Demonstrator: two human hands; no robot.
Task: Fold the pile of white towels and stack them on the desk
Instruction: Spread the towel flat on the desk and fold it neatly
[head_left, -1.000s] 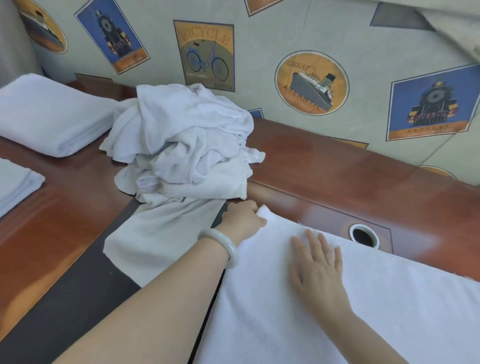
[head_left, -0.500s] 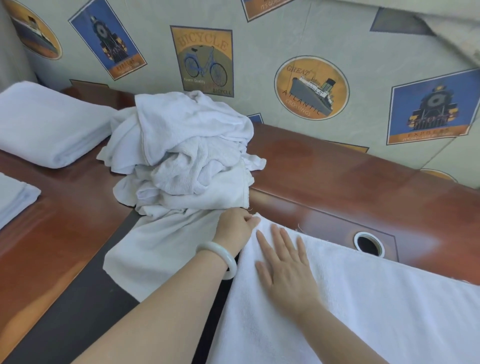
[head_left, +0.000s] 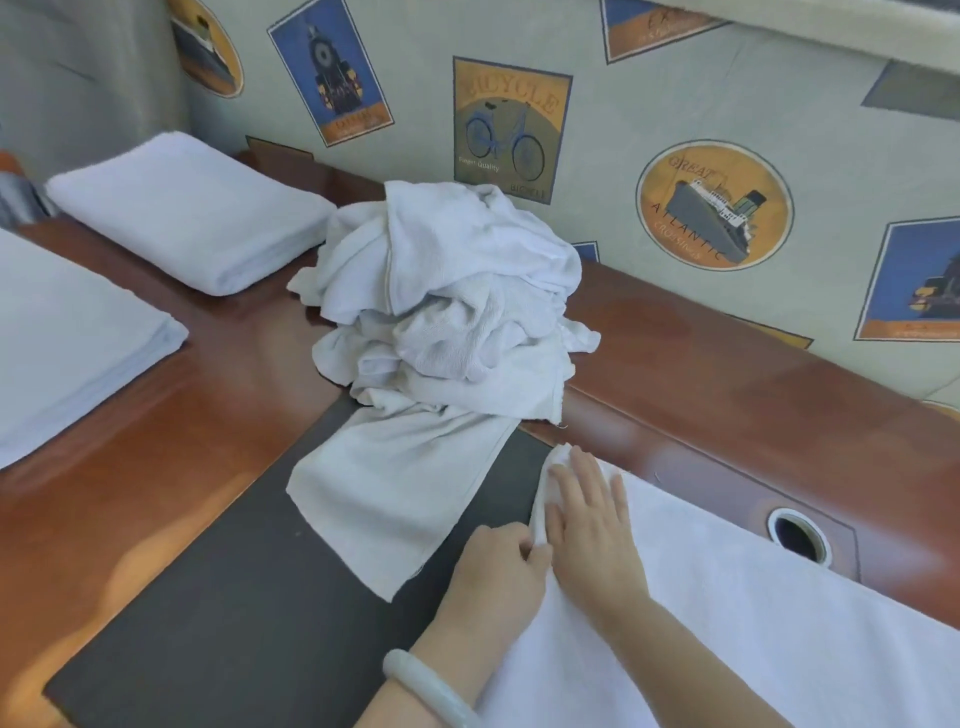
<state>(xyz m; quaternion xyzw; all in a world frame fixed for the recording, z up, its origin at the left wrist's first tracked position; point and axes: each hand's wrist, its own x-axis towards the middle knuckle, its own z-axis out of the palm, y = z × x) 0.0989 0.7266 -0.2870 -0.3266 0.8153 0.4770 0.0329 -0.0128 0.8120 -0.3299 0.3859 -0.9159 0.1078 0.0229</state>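
Note:
A white towel (head_left: 737, 613) lies spread flat on the desk at the lower right. My right hand (head_left: 589, 525) presses flat on its left end with straight fingers. My left hand (head_left: 493, 577), with a pale bangle on the wrist, pinches the towel's left edge just beside the right hand. A heap of crumpled white towels (head_left: 447, 306) sits at the middle of the desk, one of them trailing down over the dark mat. Two folded white towels lie at the left: one at the back (head_left: 192, 208), one at the left edge (head_left: 67, 338).
The reddish wooden desk (head_left: 727, 374) has a dark mat (head_left: 249, 623) inset in front and a round cable hole (head_left: 797, 535) at the right. A wall covering with bicycle and ship prints stands close behind the desk.
My right hand slid left along the towel to its left end. My left hand moved back toward me along the towel's left edge. The view shifted right and nearer.

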